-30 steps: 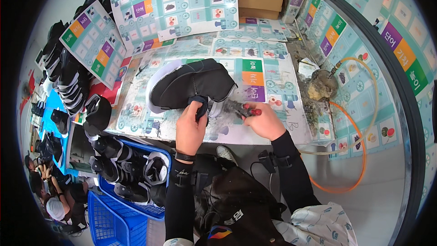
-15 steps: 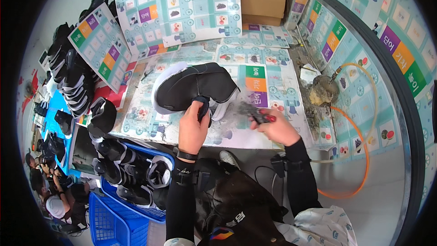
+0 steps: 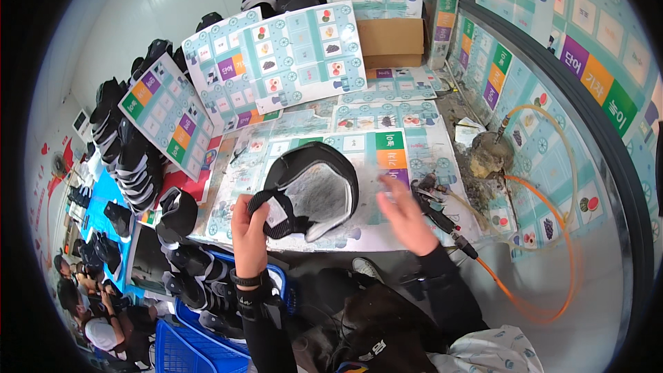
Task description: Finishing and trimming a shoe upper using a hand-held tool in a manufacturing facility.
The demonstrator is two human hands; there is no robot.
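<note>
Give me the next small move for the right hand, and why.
Probably bring the right hand to the free right side of the black shoe to steady it: only the left hand grips it, at its left edge, while the right is open and empty, and the black tool on the orange hose lies out of both hands.

Black padded high-top shoe point(image 3: 345, 176) is held over flat paper-covered worktable point(image 3: 366, 233), between left hand point(image 3: 250, 233) and right hand point(image 3: 407, 217); black hose-fed tool point(image 3: 439, 217) is laid farther right. Thin teal-white panels point(image 3: 309, 55) are stood behind; black shoes point(image 3: 197, 291) are piled in blue plastic basket point(image 3: 186, 316) front-left.
</note>
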